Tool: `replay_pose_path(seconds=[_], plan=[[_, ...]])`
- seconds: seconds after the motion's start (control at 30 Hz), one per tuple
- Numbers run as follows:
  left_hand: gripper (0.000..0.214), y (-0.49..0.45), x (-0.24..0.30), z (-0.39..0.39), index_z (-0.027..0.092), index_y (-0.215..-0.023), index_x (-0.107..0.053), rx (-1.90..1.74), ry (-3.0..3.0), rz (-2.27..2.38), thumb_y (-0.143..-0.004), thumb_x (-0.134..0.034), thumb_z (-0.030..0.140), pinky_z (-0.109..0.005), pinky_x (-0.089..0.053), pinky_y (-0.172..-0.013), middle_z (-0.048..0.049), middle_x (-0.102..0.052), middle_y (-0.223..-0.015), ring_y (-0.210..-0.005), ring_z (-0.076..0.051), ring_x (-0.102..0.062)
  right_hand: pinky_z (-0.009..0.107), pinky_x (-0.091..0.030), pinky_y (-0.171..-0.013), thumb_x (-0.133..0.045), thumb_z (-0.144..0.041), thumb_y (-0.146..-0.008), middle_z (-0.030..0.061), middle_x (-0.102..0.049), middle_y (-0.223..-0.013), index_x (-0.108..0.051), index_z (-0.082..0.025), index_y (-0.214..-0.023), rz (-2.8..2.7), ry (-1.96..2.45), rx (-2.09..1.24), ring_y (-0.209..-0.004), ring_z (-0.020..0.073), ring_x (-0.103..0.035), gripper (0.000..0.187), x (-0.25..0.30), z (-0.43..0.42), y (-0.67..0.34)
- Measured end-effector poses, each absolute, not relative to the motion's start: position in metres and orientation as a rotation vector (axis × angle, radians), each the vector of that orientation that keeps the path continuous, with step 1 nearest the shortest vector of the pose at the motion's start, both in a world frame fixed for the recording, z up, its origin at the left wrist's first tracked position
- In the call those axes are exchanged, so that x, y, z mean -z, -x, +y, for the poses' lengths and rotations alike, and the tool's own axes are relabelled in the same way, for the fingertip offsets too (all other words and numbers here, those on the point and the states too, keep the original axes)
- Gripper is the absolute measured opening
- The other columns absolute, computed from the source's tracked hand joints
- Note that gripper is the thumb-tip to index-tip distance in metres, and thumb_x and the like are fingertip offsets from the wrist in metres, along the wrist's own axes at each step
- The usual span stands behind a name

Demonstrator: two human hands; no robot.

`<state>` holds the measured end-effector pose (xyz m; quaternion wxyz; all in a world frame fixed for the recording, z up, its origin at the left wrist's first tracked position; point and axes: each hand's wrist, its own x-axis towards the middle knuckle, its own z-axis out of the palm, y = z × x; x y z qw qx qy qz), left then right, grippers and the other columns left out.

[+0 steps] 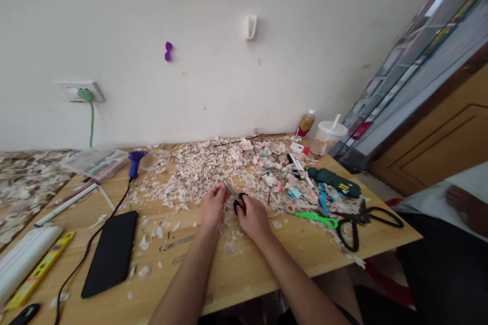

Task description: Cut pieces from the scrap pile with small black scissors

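Near the middle of the table, my right hand [253, 216] is closed round the black handles of a small pair of scissors [231, 189]. The blades point up and left, toward the fingertips of my left hand [214, 205]. That hand is closed in a pinch at the blade tips, and whatever lies between its fingers is too small to make out. Just beyond both hands spreads a heap of pale, curled shavings [194, 162], with pinkish flowers [241, 152] and a thin dark twig among them.
To the left are a blue glue gun [134, 164] with its cord, a black phone [110, 254] and a yellow packet [41, 270]. At right lie large black scissors [356, 221], a bright green tool [316, 218], a dark green pouch [335, 183], a bottle [306, 123] and a lidded cup [328, 137].
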<state>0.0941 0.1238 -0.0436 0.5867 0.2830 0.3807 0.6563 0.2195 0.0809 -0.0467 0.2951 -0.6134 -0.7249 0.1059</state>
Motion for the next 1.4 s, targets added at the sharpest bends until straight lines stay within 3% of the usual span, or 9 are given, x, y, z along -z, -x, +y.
replay_pose_path(seconds=[0.57, 0.87, 1.4], plan=[[0.020, -0.096, 0.032, 0.118, 0.016, -0.075, -0.065, -1.539, -0.480, 0.775, -0.062, -0.078, 0.024, -0.025, -0.046, -0.076, -0.0006, -0.067, -0.077, -0.071, -0.011, -0.061, 0.030, -0.038, -0.080, -0.049, -0.026, -0.084, 0.0074, -0.063, -0.091, -0.056, -0.016, -0.107, -1.920, 1.634, -0.246, -0.088, 0.0212, -0.055, 0.025, 0.049, 0.080, -0.218], [0.020, -0.095, 0.031, 0.115, 0.016, -0.070, -0.063, -1.546, -0.473, 0.791, -0.065, -0.076, 0.031, -0.020, -0.043, -0.062, 0.0023, -0.061, -0.066, -0.061, -0.008, -0.055, 0.030, -0.038, -0.078, -0.050, -0.026, -0.085, 0.0056, -0.062, -0.087, -0.055, -0.018, -0.108, -1.937, 1.614, -0.283, -0.085, 0.0211, -0.055, 0.025, 0.046, 0.080, -0.217], [0.023, -0.095, 0.030, 0.119, 0.017, -0.073, -0.065, -1.554, -0.593, 0.859, -0.063, -0.077, 0.034, -0.023, -0.044, -0.068, 0.0012, -0.062, -0.067, -0.062, -0.010, -0.056, 0.029, -0.039, -0.079, -0.046, -0.025, -0.087, 0.0082, -0.062, -0.091, -0.054, -0.015, -0.110, -1.874, 1.588, -0.264, -0.088, 0.0209, -0.056, 0.026, 0.054, 0.082, -0.218]])
